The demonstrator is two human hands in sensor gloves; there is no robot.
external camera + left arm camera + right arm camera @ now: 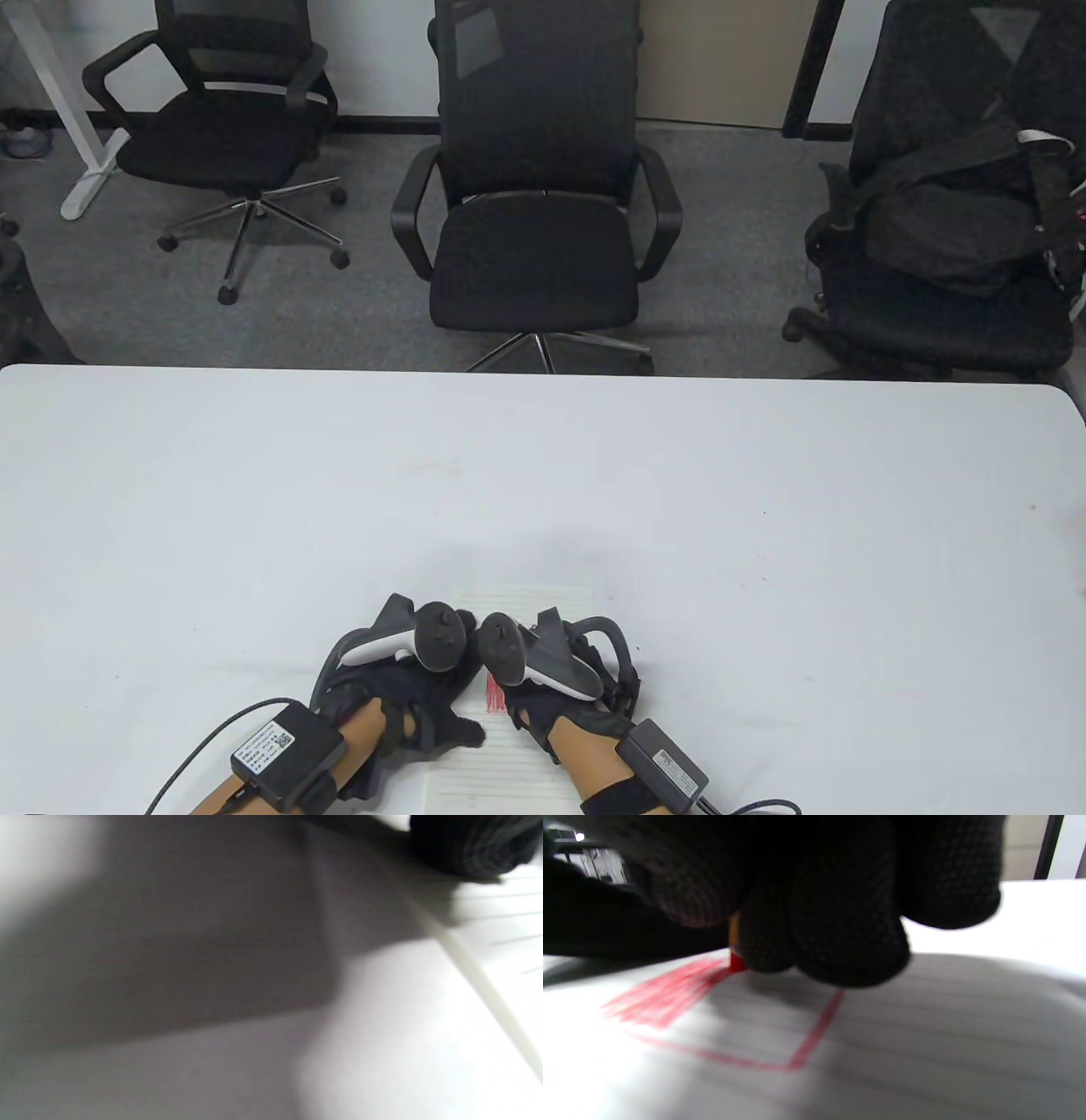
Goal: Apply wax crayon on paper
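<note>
A sheet of lined white paper (pixel 488 764) lies at the table's near edge, partly under both hands. My right hand (pixel 543 705) grips a red wax crayon (pixel 737 961) in its gloved fingers (pixel 840 942), with the tip on the paper. Red strokes (pixel 666 995) fill part of a red outlined square (pixel 814 1031); the strokes also show in the table view (pixel 494 696). My left hand (pixel 416 713) rests on the paper's left side, with one gloved fingertip (pixel 471 844) by the paper's edge (pixel 479 980). How the left fingers lie is hidden.
The white table (pixel 543 492) stretches far ahead and to both sides. Three black office chairs (pixel 534 212) stand beyond its far edge. Cables (pixel 195 747) run from the boxes strapped on both forearms.
</note>
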